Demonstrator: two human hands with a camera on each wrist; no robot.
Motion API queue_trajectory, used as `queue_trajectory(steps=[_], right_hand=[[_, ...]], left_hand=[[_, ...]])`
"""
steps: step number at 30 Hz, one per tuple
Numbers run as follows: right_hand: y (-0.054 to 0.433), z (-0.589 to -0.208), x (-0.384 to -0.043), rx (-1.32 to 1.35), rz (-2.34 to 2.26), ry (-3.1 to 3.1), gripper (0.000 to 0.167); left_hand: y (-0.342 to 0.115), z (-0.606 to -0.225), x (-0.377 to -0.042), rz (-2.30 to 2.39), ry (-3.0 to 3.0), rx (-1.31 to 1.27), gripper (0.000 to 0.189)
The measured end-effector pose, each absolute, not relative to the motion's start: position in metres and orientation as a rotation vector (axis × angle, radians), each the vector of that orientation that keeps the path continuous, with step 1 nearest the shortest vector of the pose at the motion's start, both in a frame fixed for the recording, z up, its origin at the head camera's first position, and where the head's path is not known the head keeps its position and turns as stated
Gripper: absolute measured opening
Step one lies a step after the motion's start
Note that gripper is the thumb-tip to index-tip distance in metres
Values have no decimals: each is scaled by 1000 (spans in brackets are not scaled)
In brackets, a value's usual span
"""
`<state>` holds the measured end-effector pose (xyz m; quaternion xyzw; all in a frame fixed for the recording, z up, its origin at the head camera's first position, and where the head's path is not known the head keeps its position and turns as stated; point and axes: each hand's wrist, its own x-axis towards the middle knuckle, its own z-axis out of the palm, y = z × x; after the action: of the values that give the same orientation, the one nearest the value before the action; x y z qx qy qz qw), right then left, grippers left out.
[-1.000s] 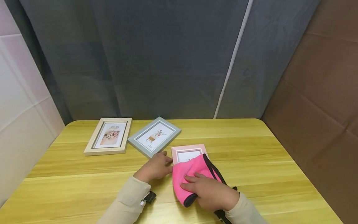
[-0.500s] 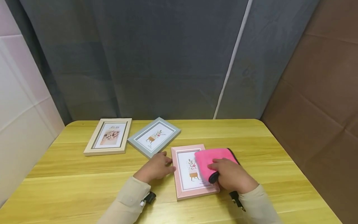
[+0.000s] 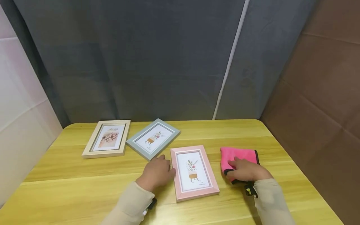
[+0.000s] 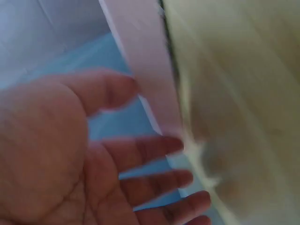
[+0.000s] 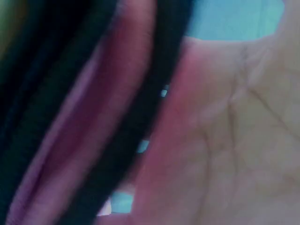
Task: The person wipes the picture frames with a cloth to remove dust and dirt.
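Note:
A pink picture frame (image 3: 180,195) lies face up in the middle of the table, its print of a plant in a pot fully visible. At its left edge is my left hand (image 3: 157,173), fingers loosely extended; in the left wrist view the thumb and a fingertip touch the frame's side (image 4: 145,61). To the right of that frame my right hand (image 3: 245,169) grips a folded pink cloth (image 3: 239,153) with black edging, thumb at its near edge. The cloth's layered black edges (image 5: 136,112) fill much of the right wrist view, which hides most of the fingers.
A grey-blue picture frame (image 3: 137,144) lies turned at an angle behind my left hand. Left of it lies a cream picture frame (image 3: 91,154). The wood-grain table (image 3: 70,193) ends at a dark curtain (image 3: 157,62), with a brown panel (image 3: 323,103) on the right.
My right hand has moved the pink cloth off the pink frame to the right, uncovering the whole print. The left hand has stayed by the frame's left edge. The view has shifted slightly.

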<state>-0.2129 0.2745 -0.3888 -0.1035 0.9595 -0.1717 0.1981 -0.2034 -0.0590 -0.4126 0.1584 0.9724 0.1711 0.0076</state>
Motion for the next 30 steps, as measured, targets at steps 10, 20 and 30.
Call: queue_trajectory(steps=[10,20,30], right_hand=[[281,-394,-215,-491,-417,2836,33],[272,-396,-215,-389,-374,2853,30],[270,-393,-211,-334,-396,2837,31]], left_hand=[[-28,-390,-154,278,2992,534,67],[-37,-400,-163,357,3003,661,65],[-19,-418,-244,385,3123,781,25]])
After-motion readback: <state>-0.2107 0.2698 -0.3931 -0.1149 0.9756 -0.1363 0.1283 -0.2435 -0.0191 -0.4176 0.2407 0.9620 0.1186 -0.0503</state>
